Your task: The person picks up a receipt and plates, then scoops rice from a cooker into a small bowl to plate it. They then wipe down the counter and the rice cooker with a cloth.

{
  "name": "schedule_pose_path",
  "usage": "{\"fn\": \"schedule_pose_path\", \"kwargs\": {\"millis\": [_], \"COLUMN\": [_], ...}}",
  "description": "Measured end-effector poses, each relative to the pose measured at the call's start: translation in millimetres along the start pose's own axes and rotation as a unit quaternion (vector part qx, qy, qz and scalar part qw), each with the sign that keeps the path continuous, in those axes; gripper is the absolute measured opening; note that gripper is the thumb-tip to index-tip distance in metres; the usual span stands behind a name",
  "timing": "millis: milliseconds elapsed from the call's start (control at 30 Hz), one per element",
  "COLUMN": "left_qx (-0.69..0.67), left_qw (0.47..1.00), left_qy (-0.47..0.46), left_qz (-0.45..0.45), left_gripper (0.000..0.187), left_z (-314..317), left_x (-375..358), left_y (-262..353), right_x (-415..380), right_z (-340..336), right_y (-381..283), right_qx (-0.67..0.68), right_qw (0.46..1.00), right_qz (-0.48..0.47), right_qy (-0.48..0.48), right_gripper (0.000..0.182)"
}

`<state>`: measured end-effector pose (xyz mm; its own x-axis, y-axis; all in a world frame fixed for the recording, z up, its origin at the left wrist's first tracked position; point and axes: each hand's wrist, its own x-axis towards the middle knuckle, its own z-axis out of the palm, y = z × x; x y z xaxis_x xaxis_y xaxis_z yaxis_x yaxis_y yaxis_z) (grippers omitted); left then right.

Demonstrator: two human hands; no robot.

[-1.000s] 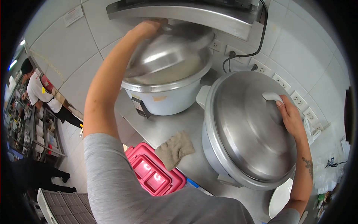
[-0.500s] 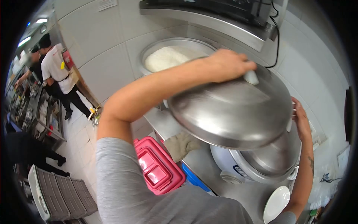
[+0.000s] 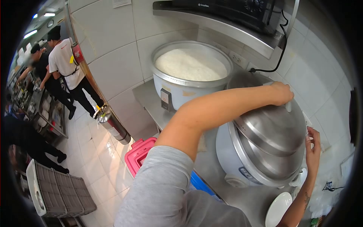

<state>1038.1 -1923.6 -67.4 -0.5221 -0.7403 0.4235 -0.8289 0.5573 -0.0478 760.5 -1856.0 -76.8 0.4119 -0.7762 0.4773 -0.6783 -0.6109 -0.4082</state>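
My left hand (image 3: 281,93) is closed around the pale handle of a round metal lid (image 3: 278,130). The lid leans over the right-hand rice cooker (image 3: 230,159); a second metal surface, seemingly that cooker's own lid (image 3: 261,164), shows below it. Whether the two touch is hard to see. My right hand (image 3: 313,151) is beside the lid's right edge, fingers bent and apart, with nothing visible in them. Behind my left forearm stands another large rice cooker (image 3: 177,89), uncovered and filled with white rice (image 3: 191,64).
A white plate (image 3: 278,208) lies on the steel counter (image 3: 249,198). Above hangs a shelf with a black appliance (image 3: 227,9), its cord dangling. At left are a pink-lidded container (image 3: 132,160), a fire extinguisher (image 3: 113,125), a grey crate (image 3: 62,189) and several people (image 3: 66,62).
My left hand has carried the lid right and back, over the right-hand cooker, exposing more of the rice. My right hand has shifted slightly down. The view has turned a little.
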Motion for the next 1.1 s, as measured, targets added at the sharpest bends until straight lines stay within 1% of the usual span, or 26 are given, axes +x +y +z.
{"fn": "schedule_pose_path", "kwargs": {"millis": [100,133,167,200,233,267,300,333,400,433,500,533,633,733,833,867,900,933,967,1000,1033,1100], "left_qx": [-0.088,-0.103,-0.135,-0.135,-0.047,-0.092,-0.035,0.062,0.096,0.084,0.059,0.073,0.085,0.112,0.132,0.012,-0.108,-0.201,-0.286,-0.390,-0.486,-0.597], "left_qw": [0.991,0.988,0.982,0.983,0.987,0.974,0.959,0.944,0.945,0.952,0.963,0.955,0.937,0.950,0.952,0.944,0.918,0.871,0.821,0.776,0.718,0.665], "left_qy": [0.088,0.116,0.121,0.094,0.116,0.135,0.008,-0.079,-0.160,-0.139,-0.097,-0.125,-0.194,-0.163,-0.057,-0.014,0.028,0.064,0.113,0.165,0.215,0.250], "left_qz": [0.040,0.024,-0.045,-0.077,-0.103,-0.155,-0.280,-0.316,-0.267,-0.260,-0.245,-0.258,-0.278,-0.242,-0.271,-0.329,-0.381,-0.444,-0.481,-0.469,-0.449,-0.372], "left_gripper": [0.037,0.037,0.036,0.032,0.028,0.019,0.012,0.014,0.023,0.027,0.035,0.034,0.029,0.021,0.019,0.018,0.016,0.016,0.015,0.015,0.015,0.014], "left_z": [-8,-24,-36,-30,-39,-40,-38,-30,-11,-2,12,13,19,23,38,20,1,-15,-22,-27,-30,-36], "left_x": [-34,-56,-78,-89,-116,-145,-162,-181,-213,-221,-232,-227,-215,-217,-229,-233,-238,-241,-245,-251,-255,-255], "left_y": [-14,-24,-41,-88,-119,-146,-177,-200,-226,-231,-232,-233,-241,-246,-279,-271,-263,-251,-242,-239,-235,-215], "right_x": [-23,-31,-38,-46,-52,-56,-59,-62,-64,-64,-53,-47,-37,-42,-53,-57,-62,-68,-73,-79,-84,-97], "right_z": [6,3,0,-2,-4,-6,-8,-8,-6,-3,3,7,14,20,19,16,13,10,8,5,3,3], "right_y": [-24,-25,-23,-20,-18,-16,-14,-12,-9,-8,-18,-25,-42,-51,-47,-44,-38,-33,-27,-22,-16,-6], "right_qx": [-0.059,-0.063,-0.059,-0.054,-0.049,-0.041,-0.033,-0.025,-0.017,-0.013,-0.025,-0.031,-0.057,-0.081,-0.076,-0.078,-0.081,-0.083,-0.086,-0.088,-0.091,-0.062], "right_qw": [0.995,0.995,0.996,0.997,0.997,0.997,0.997,0.997,0.998,0.999,0.999,0.999,0.998,0.996,0.997,0.997,0.996,0.996,0.995,0.994,0.993,0.992], "right_qz": [-0.083,-0.070,-0.058,-0.045,-0.031,-0.021,-0.010,-0.001,0.004,0.005,-0.020,-0.033,-0.031,-0.037,-0.029,-0.023,-0.016,-0.008,0.002,0.011,0.021,0.050], "right_qy": [-0.002,-0.021,-0.030,-0.039,-0.048,-0.056,-0.065,-0.074,-0.054,-0.042,-0.006,0.012,0.003,-0.006,0.003,0.014,0.026,0.038,0.050,0.062,0.074,0.102], "right_gripper": [0.036,0.040,0.040,0.040,0.041,0.041,0.041,0.041,0.042,0.042,0.043,0.044,0.045,0.045,0.045,0.045,0.045,0.045,0.045,0.045,0.045,0.045]}}
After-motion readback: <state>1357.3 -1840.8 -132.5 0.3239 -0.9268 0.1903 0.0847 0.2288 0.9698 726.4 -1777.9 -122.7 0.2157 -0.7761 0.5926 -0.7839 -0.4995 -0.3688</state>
